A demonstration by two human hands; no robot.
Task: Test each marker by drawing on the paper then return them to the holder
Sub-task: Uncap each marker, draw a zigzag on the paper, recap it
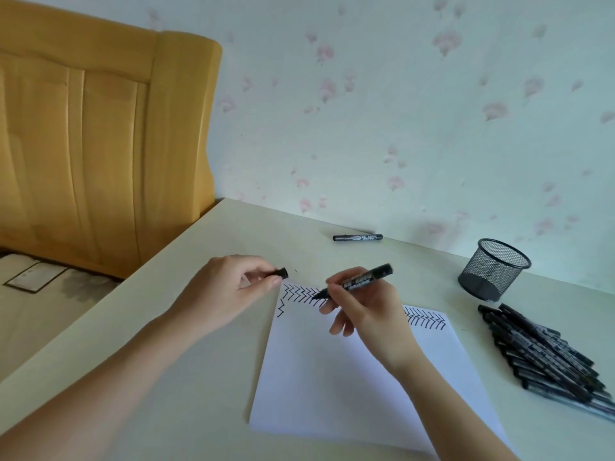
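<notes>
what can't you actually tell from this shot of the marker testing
Head view:
- Middle of the zigzag rows on the paper: covered by the right hand.
- Print on the held marker: too small.
- Count of the marker pile: overlapping, cut by the right edge.
- Mesh holder contents: interior too dark to tell.

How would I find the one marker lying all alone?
Start at the flowery wall and look down to where it meets the table. The lone marker lies flat there, capped, left of the mesh holder. Unlike the pile of markers, nothing touches it.
</notes>
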